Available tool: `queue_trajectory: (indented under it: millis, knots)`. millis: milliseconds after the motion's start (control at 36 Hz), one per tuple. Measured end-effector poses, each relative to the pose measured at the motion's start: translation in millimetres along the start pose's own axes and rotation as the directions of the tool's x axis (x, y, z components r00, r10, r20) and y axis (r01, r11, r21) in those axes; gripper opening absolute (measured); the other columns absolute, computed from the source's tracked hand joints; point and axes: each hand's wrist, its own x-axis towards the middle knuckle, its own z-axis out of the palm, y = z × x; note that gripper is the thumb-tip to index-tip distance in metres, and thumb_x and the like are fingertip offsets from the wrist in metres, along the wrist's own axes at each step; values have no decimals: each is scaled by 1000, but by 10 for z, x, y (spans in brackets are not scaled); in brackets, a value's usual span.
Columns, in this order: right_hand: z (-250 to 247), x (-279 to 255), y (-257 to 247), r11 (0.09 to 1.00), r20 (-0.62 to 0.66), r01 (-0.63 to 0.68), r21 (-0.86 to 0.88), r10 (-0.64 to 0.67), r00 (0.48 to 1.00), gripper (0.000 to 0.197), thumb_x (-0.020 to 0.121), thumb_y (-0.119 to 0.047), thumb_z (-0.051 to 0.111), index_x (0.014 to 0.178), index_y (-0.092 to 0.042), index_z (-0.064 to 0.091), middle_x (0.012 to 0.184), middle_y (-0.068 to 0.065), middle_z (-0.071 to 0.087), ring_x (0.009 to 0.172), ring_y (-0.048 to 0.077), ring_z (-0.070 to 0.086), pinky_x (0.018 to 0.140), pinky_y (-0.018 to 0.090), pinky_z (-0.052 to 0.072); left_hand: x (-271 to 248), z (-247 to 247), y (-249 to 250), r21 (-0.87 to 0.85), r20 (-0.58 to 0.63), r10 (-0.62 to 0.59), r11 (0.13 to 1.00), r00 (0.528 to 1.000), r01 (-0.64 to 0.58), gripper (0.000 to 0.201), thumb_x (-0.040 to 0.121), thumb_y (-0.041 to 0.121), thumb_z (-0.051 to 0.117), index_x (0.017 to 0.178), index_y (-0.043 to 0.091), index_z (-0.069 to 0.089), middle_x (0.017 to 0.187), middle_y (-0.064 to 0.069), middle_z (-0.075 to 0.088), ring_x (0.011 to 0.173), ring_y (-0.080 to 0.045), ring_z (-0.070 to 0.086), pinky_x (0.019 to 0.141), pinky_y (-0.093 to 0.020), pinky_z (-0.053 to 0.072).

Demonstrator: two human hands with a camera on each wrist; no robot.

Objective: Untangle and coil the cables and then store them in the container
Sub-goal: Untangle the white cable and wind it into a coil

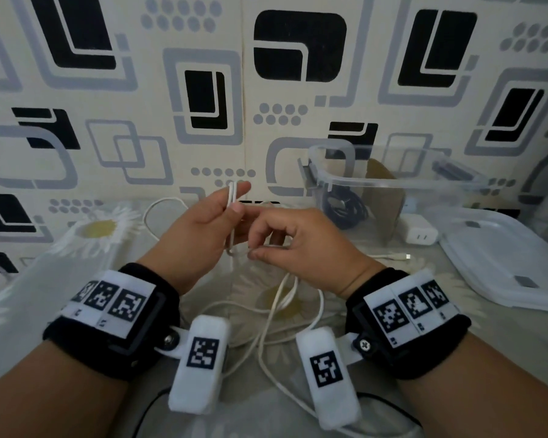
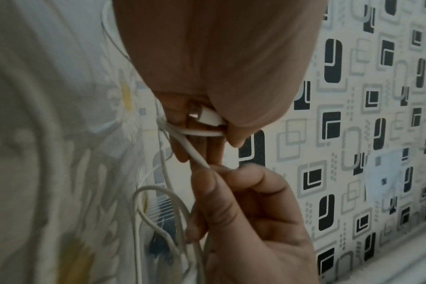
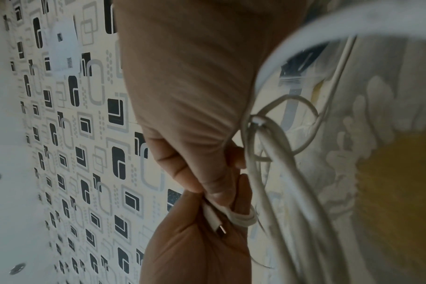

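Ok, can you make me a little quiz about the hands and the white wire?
1. True or false: both hands hold the white cable.
2. Which hand pinches the cable's plug end? A) left hand B) right hand
3. Fill in: the dark cable lies inside the clear ____.

Key: 1 true; 2 A; 3 container.

Home bedroom, daisy-print bedsheet (image 1: 102, 230); patterned wallpaper (image 1: 203, 99)
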Motion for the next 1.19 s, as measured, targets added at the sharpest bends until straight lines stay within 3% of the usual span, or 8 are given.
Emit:
queue_trajectory:
  millis: [222, 417, 528, 667, 750, 833, 972, 1194]
  knots:
    - [20, 15, 26, 997, -109, 48, -53, -54, 993, 37, 71, -6, 81, 66, -10, 44, 66, 4, 52, 60, 19, 48, 61, 40, 46, -13, 34, -28, 292, 135, 53, 952, 989, -91, 28, 103, 8, 37, 123, -7, 50, 62, 20, 64, 59, 6, 59, 59, -6, 42]
    - [1, 13, -6, 996, -92, 45, 80, -38, 995, 33, 75, 6, 58, 69, -15, 34, 74, 3, 45, 65, 8, 50, 63, 32, 47, -4, 1, -9, 440, 229, 132, 870, 964, -223, 20, 103, 22, 40, 99, 34, 55, 74, 13, 61, 62, -8, 56, 64, -21, 47]
    - [-11, 7, -35, 976, -39, -58, 209, 68, 997, 30, 75, 2, 51, 72, -22, 34, 80, 19, 45, 74, 36, 51, 69, 42, 48, 6, -21, -17, 471, 218, 139, 852, 966, -229, 18, 101, 31, 41, 94, 38, 56, 74, 5, 59, 57, -9, 52, 61, -26, 46]
    - [-39, -8, 7, 946, 24, -118, 302, 116, 993, 32, 85, 13, 45, 77, -17, 35, 77, 10, 49, 78, 20, 63, 73, 45, 52, -27, -12, 19, 416, 260, 21, 900, 965, -132, 25, 100, 27, 42, 93, 8, 56, 68, 8, 55, 61, -7, 45, 65, -24, 39]
    - [-52, 0, 21, 945, 4, -129, 301, 134, 991, 34, 87, 10, 51, 76, -19, 37, 76, 15, 47, 77, 19, 63, 80, 57, 51, -27, -48, -4, 459, 249, -25, 883, 968, -96, 23, 87, 33, 44, 96, 19, 60, 75, 2, 52, 67, -11, 43, 70, -34, 38]
    - [-91, 14, 51, 950, -73, -126, 286, 152, 986, 32, 91, 5, 53, 78, -20, 39, 78, 2, 52, 82, 12, 66, 76, 39, 54, -27, -53, 7, 530, 222, -4, 840, 975, -118, 30, 87, 29, 50, 112, 42, 61, 82, 16, 64, 74, -3, 56, 75, -29, 45]
    - [-163, 15, 95, 934, -147, -178, 311, 233, 961, 24, 91, 10, 45, 92, -13, 49, 87, 13, 65, 86, 17, 67, 76, 21, 50, 2, -111, -12, 669, 213, 66, 717, 975, -195, 31, 94, 41, 56, 125, 39, 55, 120, 22, 61, 110, 4, 57, 97, -24, 43]
    - [-147, -12, 33, 947, 37, -269, 175, 267, 963, 19, 92, -9, 57, 102, -20, 69, 98, -4, 72, 97, 13, 66, 95, 34, 51, 52, -149, -24, 701, 93, 237, 674, 967, -233, 14, 92, 38, 59, 80, 34, 54, 69, 8, 56, 67, -4, 53, 64, -25, 39]
